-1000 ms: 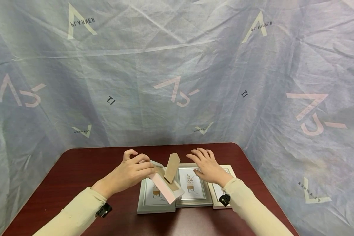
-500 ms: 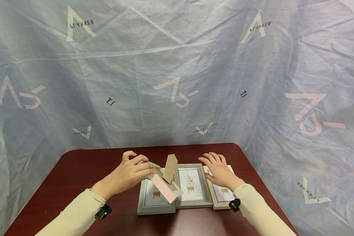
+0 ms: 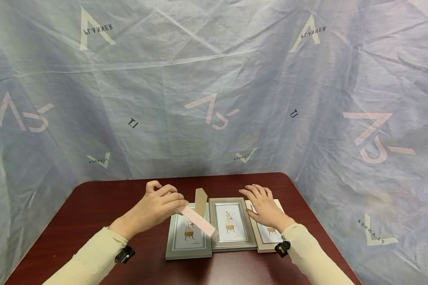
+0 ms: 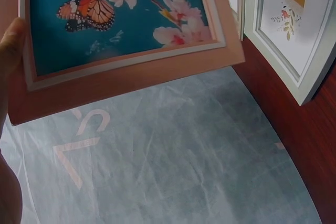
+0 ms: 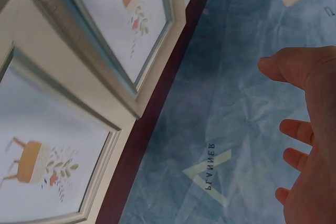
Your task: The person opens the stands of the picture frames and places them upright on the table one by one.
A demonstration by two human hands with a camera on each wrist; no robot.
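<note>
My left hand (image 3: 155, 208) grips a pink picture frame (image 3: 199, 222) by its edge and holds it tilted in the air. In the left wrist view its front shows a butterfly and blossoms, with the thumb on the border. A cardboard stand leg (image 3: 200, 202) juts up from its back. Below it a grey-green frame (image 3: 189, 251) lies face up. Beside that lies a champagne-coloured frame (image 3: 231, 225), then a cream frame (image 3: 262, 231) at the right. My right hand (image 3: 267, 208) hovers over the cream frame, fingers spread and holding nothing.
The three lying frames form a row on the dark red table (image 3: 103, 202), sides close together. A grey printed cloth (image 3: 171, 99) hangs behind the table and along both sides.
My right hand has moved right, from over the champagne-coloured frame's edge to the cream frame. The left hand has turned the pink frame, so its stand leg has shifted left and its back shows less.
</note>
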